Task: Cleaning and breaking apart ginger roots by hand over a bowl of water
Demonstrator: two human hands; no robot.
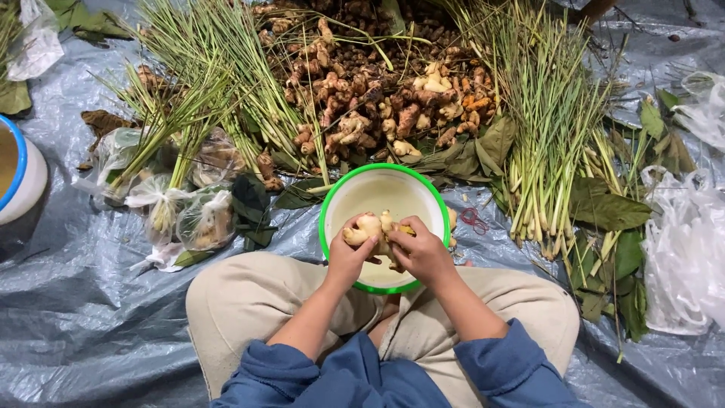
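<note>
One knobby piece of ginger root [368,227], pale tan with a yellowish cut end, sits between both hands right over a white bowl with a green rim [330,202]. The left hand [349,255] has its grip wrapped around the ginger's left lobe, and the right hand [423,249] is clamped on the other end, so both are grasping the same piece. The bowl rests against the person's crossed legs in beige trousers [249,295], blue sleeves pushed up.

Past the bowl there's one big heap of ginger and turmeric roots [377,98], brown and orange mixed. Two loose spreads of lemongrass stalks flank it, one left [219,68] and one right [547,121]. About four small tied plastic bags [204,219] lie left, stuffed with greens. Dark green leaves [612,211] are scattered right, one red rubber band [473,219] beside the bowl, and crumpled clear bags [683,257] at the far right. Everything's on a grey plastic sheet [75,302] on the floor.
</note>
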